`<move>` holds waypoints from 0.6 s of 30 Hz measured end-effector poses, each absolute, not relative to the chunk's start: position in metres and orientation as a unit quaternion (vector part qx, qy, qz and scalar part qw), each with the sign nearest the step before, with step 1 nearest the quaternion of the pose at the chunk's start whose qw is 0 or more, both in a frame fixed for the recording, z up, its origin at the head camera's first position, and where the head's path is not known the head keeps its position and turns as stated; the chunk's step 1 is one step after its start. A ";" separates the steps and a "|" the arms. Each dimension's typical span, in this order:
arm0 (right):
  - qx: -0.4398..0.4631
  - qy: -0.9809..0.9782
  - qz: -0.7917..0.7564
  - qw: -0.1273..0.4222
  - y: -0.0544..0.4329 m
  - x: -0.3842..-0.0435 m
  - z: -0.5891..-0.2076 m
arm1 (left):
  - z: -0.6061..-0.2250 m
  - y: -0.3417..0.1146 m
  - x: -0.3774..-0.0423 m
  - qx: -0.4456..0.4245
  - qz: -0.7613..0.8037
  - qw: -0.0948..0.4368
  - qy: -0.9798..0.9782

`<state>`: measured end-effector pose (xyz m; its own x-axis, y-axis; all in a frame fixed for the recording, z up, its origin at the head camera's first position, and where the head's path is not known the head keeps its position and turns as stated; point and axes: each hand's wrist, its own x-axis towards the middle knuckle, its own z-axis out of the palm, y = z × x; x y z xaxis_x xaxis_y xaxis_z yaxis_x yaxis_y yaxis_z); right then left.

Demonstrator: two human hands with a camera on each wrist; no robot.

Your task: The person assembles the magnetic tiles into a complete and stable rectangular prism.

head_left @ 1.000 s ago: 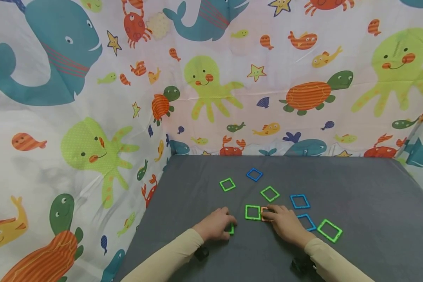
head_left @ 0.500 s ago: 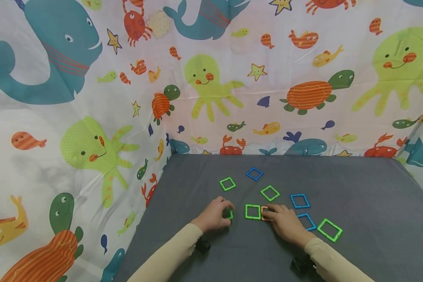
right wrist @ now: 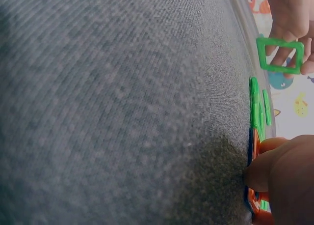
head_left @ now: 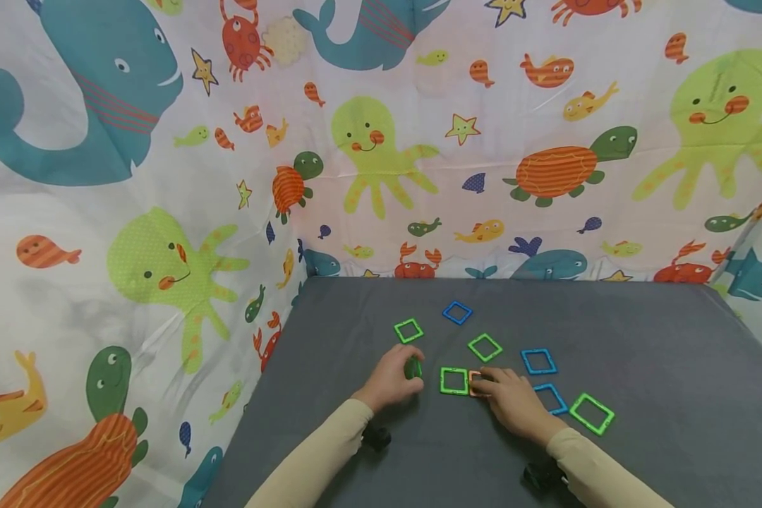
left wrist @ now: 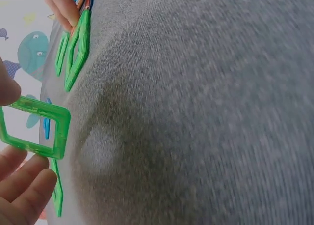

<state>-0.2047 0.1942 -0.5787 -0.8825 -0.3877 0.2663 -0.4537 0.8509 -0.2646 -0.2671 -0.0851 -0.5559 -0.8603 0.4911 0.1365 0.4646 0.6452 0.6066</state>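
Observation:
My left hand (head_left: 390, 375) holds a green square magnetic tile (left wrist: 61, 134) raised on edge above the grey cloth, thumb on one side and fingers on the opposite one. To its right, another green square tile (head_left: 454, 393) lies flat on the table. An orange magnetic tile (right wrist: 255, 149) sits edge to edge with that one. My right hand (head_left: 517, 402) grips the orange tile, the thumb at its near edge and the fingers over it. Much of the orange tile is hidden under the fingers.
Behind the hands lie two green tiles (head_left: 478, 354) and a blue tile (head_left: 452, 318). Beside the right hand are two more blue tiles (head_left: 542, 372) and a larger green tile (head_left: 585, 423). Cloth printed with sea animals (head_left: 381, 141) closes off the back and left of the table.
My left hand has lifted the green tile and carried it away from me, turning it upright. The right hand has stayed at the orange tile.

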 end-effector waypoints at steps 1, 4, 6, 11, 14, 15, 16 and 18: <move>0.220 -0.957 0.161 0.101 0.194 -0.205 -0.579 | -0.556 -0.084 -0.267 0.264 0.334 0.016 0.905; 0.220 -0.957 0.160 0.102 0.194 -0.205 -0.579 | -0.556 -0.081 -0.267 0.263 0.344 0.008 0.901; 0.221 -0.957 0.158 0.104 0.194 -0.206 -0.579 | -0.556 -0.079 -0.267 0.263 0.353 0.003 0.898; 0.218 -0.957 0.157 0.108 0.193 -0.206 -0.580 | -0.560 -0.073 -0.268 0.270 0.375 -0.012 0.887; 0.215 -0.958 0.157 0.109 0.193 -0.206 -0.581 | -0.563 -0.070 -0.268 0.276 0.384 -0.018 0.881; 0.214 -0.958 0.156 0.109 0.193 -0.206 -0.581 | -0.564 -0.069 -0.268 0.277 0.387 -0.019 0.880; 0.213 -0.958 0.155 0.109 0.193 -0.206 -0.581 | -0.564 -0.068 -0.267 0.278 0.390 -0.019 0.878; 0.211 -0.959 0.154 0.109 0.193 -0.206 -0.581 | -0.566 -0.066 -0.266 0.280 0.395 -0.016 0.875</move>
<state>-0.2057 0.1926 -0.5811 -0.8875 -0.3711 0.2732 -0.4379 0.8639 -0.2490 -0.2664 -0.0657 -0.5657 -0.8430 0.4768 0.2490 0.5020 0.5310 0.6826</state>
